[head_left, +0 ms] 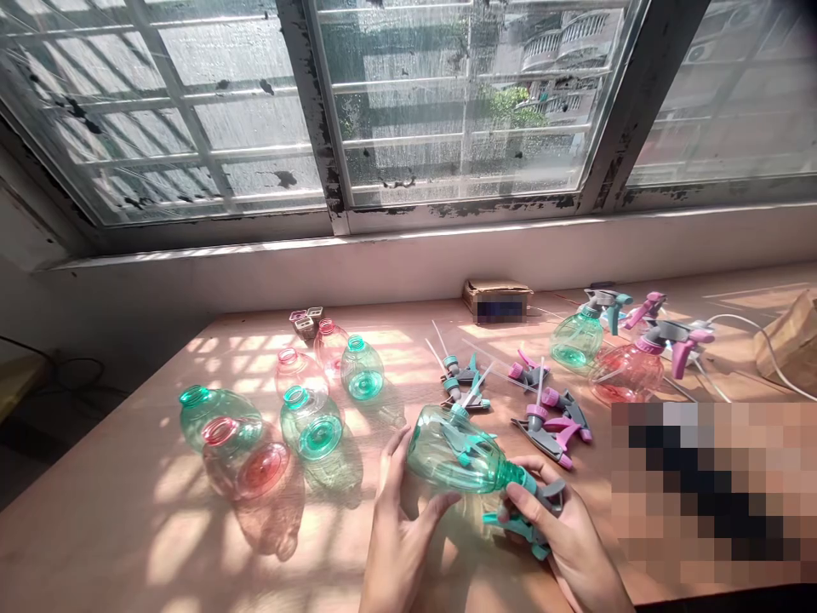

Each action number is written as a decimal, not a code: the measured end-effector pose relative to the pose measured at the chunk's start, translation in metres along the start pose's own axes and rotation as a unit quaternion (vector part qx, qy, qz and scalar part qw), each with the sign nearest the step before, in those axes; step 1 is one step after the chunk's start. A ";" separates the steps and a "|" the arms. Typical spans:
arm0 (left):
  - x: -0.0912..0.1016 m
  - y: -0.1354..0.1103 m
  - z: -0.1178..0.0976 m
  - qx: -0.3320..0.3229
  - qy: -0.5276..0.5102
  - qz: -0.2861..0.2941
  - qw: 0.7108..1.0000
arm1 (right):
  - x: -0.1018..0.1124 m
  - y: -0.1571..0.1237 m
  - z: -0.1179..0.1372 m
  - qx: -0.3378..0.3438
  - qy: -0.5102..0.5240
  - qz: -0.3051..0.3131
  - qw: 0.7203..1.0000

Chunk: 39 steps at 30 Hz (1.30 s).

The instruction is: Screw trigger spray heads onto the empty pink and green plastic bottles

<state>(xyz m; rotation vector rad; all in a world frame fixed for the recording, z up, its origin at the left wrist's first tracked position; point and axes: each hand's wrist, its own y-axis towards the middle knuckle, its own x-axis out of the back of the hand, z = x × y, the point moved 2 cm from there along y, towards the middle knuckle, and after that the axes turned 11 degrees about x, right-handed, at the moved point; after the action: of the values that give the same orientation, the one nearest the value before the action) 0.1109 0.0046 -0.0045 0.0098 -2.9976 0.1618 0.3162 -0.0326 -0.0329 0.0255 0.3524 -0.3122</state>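
A clear green spray bottle (450,451) lies on its side near the table's front edge, held between both hands. My left hand (399,519) cups its rounded body from below, fingers curled round it. My right hand (562,528) grips the teal and grey trigger head (533,507) at the bottle's neck. Just beyond lie several loose trigger heads, teal ones (463,383) and pink ones (555,421), with their thin dip tubes.
Several open green and pink bottles (299,409) stand at the left. Two assembled sprayers, green (580,336) and pink (635,366), rest at the right. A small cardboard box (498,300) sits by the wall, with a white cable (759,340) and brown bag (791,340) far right.
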 end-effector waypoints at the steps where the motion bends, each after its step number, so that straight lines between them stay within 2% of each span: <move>1: -0.001 0.001 0.000 -0.007 0.006 -0.002 1.000 | 0.000 0.000 0.000 0.006 0.002 0.001 1.000; 6: -0.004 0.001 -0.001 0.027 -0.019 0.036 0.999 | 0.002 0.003 -0.002 -0.004 -0.001 0.019 1.000; 9: -0.004 -0.003 -0.005 0.049 -0.036 0.037 0.997 | 0.003 0.004 -0.005 0.004 -0.007 0.043 0.999; 12: -0.003 -0.004 -0.006 0.044 -0.043 0.016 0.998 | 0.002 0.003 -0.006 0.005 -0.007 0.059 0.998; 15: -0.002 -0.001 -0.003 0.031 -0.043 0.011 0.999 | 0.000 0.002 -0.004 0.006 -0.018 0.033 0.999; 19: -0.003 0.002 0.000 0.001 0.006 0.000 1.000 | -0.001 0.001 -0.001 -0.005 0.000 0.013 1.000; 24: -0.002 -0.002 0.001 0.061 0.005 0.024 0.998 | 0.002 0.003 -0.005 -0.010 -0.002 0.034 0.999; 29: -0.002 -0.003 -0.003 0.041 -0.048 0.034 0.997 | 0.002 0.004 -0.005 0.007 -0.019 0.059 0.998; 32: -0.003 0.000 -0.002 0.034 -0.049 0.029 0.998 | 0.000 0.002 -0.001 0.001 -0.021 0.038 0.999; 36: -0.003 0.001 -0.003 0.007 0.003 0.013 1.000 | -0.001 0.002 0.003 0.016 -0.008 -0.013 1.000; 39: -0.003 -0.001 -0.008 0.009 0.011 0.029 0.999 | -0.003 0.004 0.004 0.032 -0.008 -0.005 0.999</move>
<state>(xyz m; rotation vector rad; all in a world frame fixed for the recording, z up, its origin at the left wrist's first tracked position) 0.1147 0.0042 0.0028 -0.0756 -2.9768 0.1947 0.3167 -0.0281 -0.0283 0.0846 0.3258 -0.3331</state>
